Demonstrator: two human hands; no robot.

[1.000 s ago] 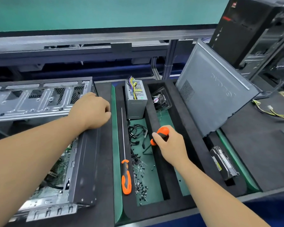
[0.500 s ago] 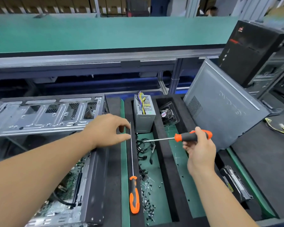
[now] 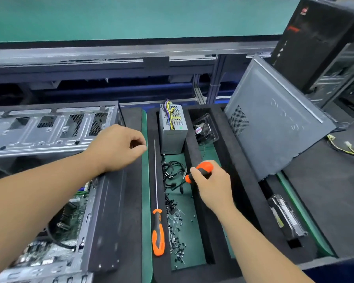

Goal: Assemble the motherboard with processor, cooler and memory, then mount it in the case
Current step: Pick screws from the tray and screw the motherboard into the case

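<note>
An open grey computer case (image 3: 108, 217) lies on its side at the left, with the green motherboard (image 3: 76, 209) inside it, partly hidden by my left forearm. My left hand (image 3: 119, 146) hovers over the case's right edge, fingers curled against the thumb, and I see nothing held between them. My right hand (image 3: 213, 186) grips the orange-and-black handle of a screwdriver (image 3: 201, 169) over the foam tray (image 3: 243, 180). The screwdriver's shaft points down and left toward the black cables (image 3: 172, 172).
A long screwdriver (image 3: 158, 233) lies in the tray's left slot beside a scatter of several screws (image 3: 177, 235). A power supply (image 3: 173, 129) and a fan (image 3: 204, 129) stand at the tray's back. A grey side panel (image 3: 274, 127) leans at the right, above a hard drive (image 3: 284, 217). A black tower (image 3: 323, 37) stands far right.
My right hand turned the screwdriver from level to pointing down-left into the tray. My left hand pulled back slightly from the tray toward the case edge. The view tilted down again.
</note>
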